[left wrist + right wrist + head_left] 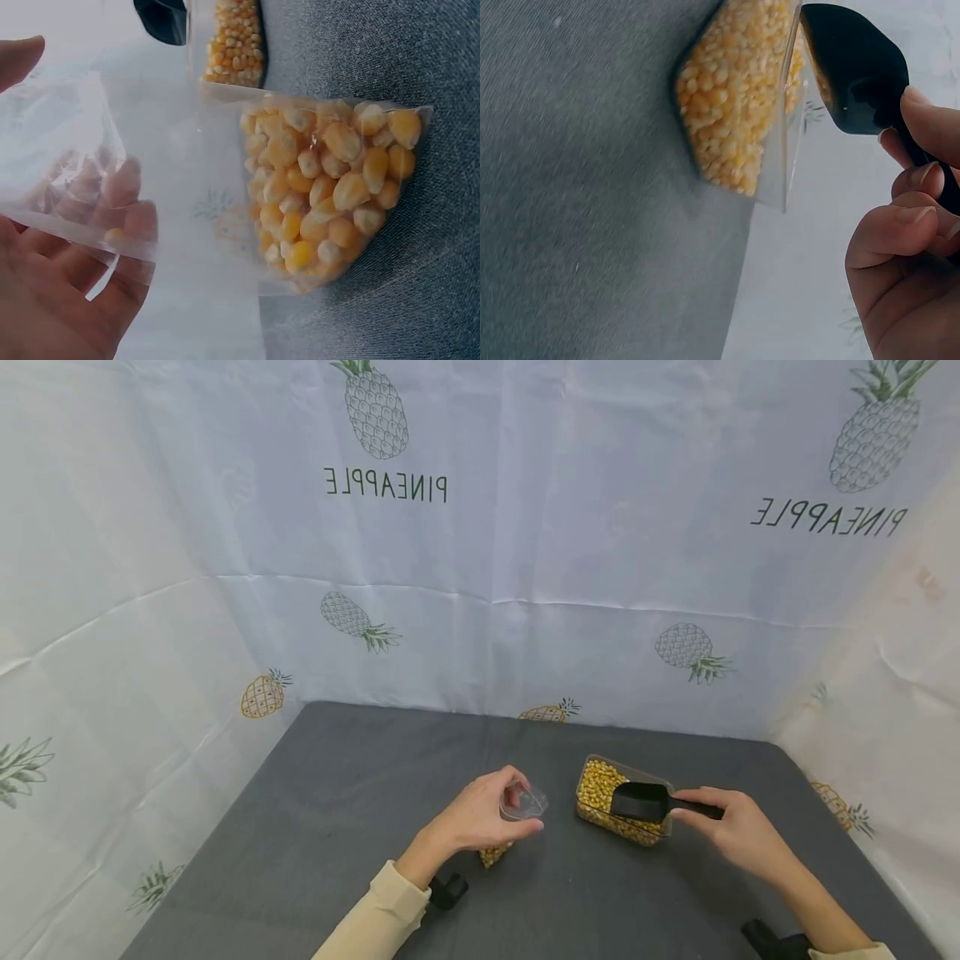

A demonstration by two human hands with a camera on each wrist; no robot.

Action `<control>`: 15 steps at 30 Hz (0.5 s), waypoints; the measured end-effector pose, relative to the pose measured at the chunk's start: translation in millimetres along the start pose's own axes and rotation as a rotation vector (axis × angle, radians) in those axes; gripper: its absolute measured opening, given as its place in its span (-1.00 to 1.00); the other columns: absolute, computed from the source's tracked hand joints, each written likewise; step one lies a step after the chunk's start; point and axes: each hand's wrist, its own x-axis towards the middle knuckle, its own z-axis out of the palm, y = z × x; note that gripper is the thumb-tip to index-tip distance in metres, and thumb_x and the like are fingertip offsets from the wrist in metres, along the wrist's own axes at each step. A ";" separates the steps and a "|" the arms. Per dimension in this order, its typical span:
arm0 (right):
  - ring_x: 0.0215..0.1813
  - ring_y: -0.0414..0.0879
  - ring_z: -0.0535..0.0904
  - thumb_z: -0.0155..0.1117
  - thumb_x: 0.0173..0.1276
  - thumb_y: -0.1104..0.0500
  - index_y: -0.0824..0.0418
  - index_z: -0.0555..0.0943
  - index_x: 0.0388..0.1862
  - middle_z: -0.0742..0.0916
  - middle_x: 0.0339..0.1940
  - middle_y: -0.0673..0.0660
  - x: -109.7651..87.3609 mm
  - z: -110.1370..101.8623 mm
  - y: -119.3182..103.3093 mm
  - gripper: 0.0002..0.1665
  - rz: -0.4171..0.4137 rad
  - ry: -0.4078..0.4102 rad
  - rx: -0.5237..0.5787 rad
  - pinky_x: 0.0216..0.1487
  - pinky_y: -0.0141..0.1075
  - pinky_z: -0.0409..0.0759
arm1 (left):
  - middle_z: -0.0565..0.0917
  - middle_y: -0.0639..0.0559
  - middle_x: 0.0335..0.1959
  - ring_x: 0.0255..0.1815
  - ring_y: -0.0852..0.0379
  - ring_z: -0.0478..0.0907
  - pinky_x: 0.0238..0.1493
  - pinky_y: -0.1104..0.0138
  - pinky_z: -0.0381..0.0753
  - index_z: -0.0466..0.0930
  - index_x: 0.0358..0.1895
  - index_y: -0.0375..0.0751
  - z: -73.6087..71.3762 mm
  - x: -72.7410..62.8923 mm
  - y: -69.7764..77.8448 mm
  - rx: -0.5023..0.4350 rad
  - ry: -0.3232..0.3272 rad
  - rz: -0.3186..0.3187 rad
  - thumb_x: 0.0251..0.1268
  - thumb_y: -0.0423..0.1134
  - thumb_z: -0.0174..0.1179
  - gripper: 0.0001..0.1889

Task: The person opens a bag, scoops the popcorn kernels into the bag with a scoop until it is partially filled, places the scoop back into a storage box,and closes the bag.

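Observation:
My left hand (480, 814) holds a clear plastic bag (523, 804) by its mouth, fingers and thumb curved around the spread opening. Yellow corn kernels (330, 195) fill the bag's lower part, which meets the dark table surface in the left wrist view. To the right, my right hand (738, 827) grips the handle of a black scoop (640, 802). The scoop's blade is over a clear rectangular container (617, 828) of corn kernels. In the right wrist view the scoop (862, 67) is at the container's rim; how much corn it carries is hidden.
The dark grey tabletop (315, 827) lies under everything. White curtains (487, 543) printed with pineapples enclose the back and sides. Black straps (450, 891) sit at the wrists.

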 end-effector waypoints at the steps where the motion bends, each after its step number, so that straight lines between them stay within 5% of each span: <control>1: 0.13 0.39 0.60 0.37 0.44 0.05 0.31 0.68 0.17 0.68 0.13 0.40 -0.1 -0.7 1.4 -0.55 0.005 -0.003 0.001 -0.09 0.14 0.63 | 0.50 0.23 -0.27 -0.32 0.32 0.46 -0.29 0.39 0.51 0.52 0.12 -0.05 -0.4 -0.1 0.1 -0.001 0.006 0.008 0.30 0.16 0.32 -0.51; 15: 0.14 0.42 0.57 0.37 0.44 0.03 0.34 0.69 0.14 0.70 0.10 0.40 3.5 -7.4 14.6 -0.54 0.029 -0.054 -0.044 -0.11 0.13 0.63 | 0.51 0.19 -0.29 -0.34 0.32 0.45 -0.27 0.39 0.52 0.53 0.09 -0.12 -9.3 -2.0 5.4 -0.035 0.081 0.092 0.32 0.06 0.34 -0.56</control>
